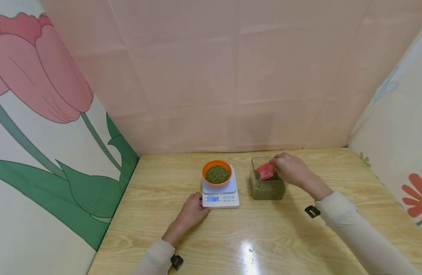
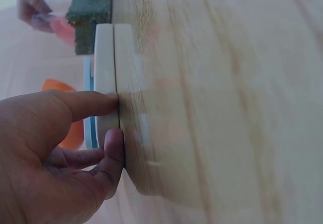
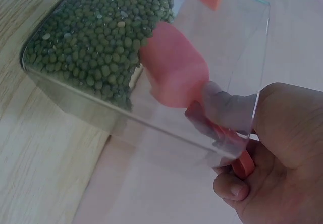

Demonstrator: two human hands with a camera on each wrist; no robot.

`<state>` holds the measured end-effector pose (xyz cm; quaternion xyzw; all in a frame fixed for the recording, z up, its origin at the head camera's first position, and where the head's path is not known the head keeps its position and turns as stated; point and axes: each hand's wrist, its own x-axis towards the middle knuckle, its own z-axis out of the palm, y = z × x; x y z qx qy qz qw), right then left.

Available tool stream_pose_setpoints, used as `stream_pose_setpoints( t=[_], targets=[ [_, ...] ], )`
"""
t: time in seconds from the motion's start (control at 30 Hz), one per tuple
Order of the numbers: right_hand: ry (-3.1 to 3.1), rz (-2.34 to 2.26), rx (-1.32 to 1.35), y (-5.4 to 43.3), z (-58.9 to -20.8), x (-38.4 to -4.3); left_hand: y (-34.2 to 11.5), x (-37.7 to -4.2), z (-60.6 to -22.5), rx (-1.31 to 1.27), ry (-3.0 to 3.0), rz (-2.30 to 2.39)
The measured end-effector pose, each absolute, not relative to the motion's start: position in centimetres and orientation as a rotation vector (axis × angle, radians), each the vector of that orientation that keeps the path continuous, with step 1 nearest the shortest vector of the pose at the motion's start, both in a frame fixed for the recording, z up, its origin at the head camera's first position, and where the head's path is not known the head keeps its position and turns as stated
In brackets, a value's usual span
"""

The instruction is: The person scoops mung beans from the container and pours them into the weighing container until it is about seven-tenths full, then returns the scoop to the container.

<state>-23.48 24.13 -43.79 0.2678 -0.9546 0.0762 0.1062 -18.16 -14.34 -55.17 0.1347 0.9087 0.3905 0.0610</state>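
An orange bowl (image 1: 217,185) of green mung beans (image 1: 217,174) stands on the white kitchen scale (image 1: 220,205), whose lit display seems to read 589. My left hand (image 1: 190,211) holds the scale's front left corner between thumb and fingers, low against the table. To the right is a clear square container (image 1: 268,193) with mung beans (image 3: 101,42) in it. Inside its rim, my right hand (image 1: 295,170) grips a pink scoop (image 3: 174,67) by the handle. In the right wrist view the scoop's bowl touches the beans; its contents are hidden.
The wooden table (image 1: 162,172) meets a pink cloth backdrop (image 1: 197,95) behind the scale and container. Painted flower walls (image 1: 42,68) flank both sides. A few tiny dark specks (image 1: 251,250) lie near the front, by a light reflection.
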Motion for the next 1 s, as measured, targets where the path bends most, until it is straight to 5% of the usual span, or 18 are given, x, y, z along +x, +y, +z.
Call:
stream_pose_setpoints(
  t=[1.0],
  targets=[
    [-2.781, 0.272, 0.921, 23.2, -44.7, -24.6, -14.3, -18.2, -55.1, 0.411, 2.738, 1.214]
  ],
)
